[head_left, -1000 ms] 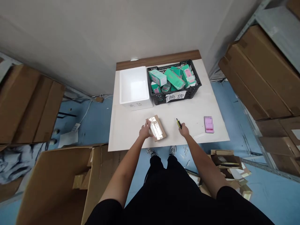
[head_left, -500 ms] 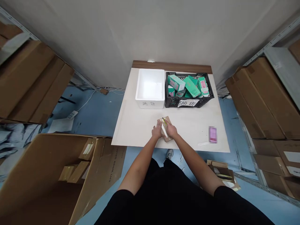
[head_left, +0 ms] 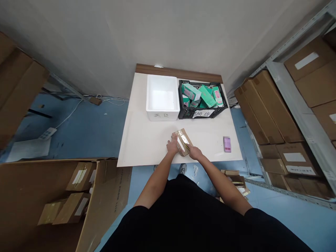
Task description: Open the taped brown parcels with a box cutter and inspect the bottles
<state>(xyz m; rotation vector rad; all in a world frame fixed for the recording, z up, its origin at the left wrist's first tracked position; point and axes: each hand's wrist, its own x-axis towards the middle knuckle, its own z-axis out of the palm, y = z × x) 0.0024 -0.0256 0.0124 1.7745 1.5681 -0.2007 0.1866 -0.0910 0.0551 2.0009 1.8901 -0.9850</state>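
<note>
A small brown cardboard box (head_left: 180, 134) with shiny tape and a white label lies at an angle near the table's front edge. My left hand (head_left: 172, 145) rests on its left side, fingers stretched out flat against it and thumb apart. In my right hand (head_left: 195, 152) is a yellow and black utility knife (head_left: 186, 144), its front end at the tape on the box top. The blade is too small to make out.
Behind the box stand a white foam bin (head_left: 162, 114) and a black crate (head_left: 187, 113) of green cartons. A blurred pink item (head_left: 227, 144) lies at right on the table (head_left: 136, 140). A large open carton (head_left: 110, 196) holds parcels at lower left; shelves (head_left: 278, 84) with boxes rise at right.
My right hand has drawn the knife back along the box towards me and to the right. The left hand stays on the box. The whole view has turned rightward.
</note>
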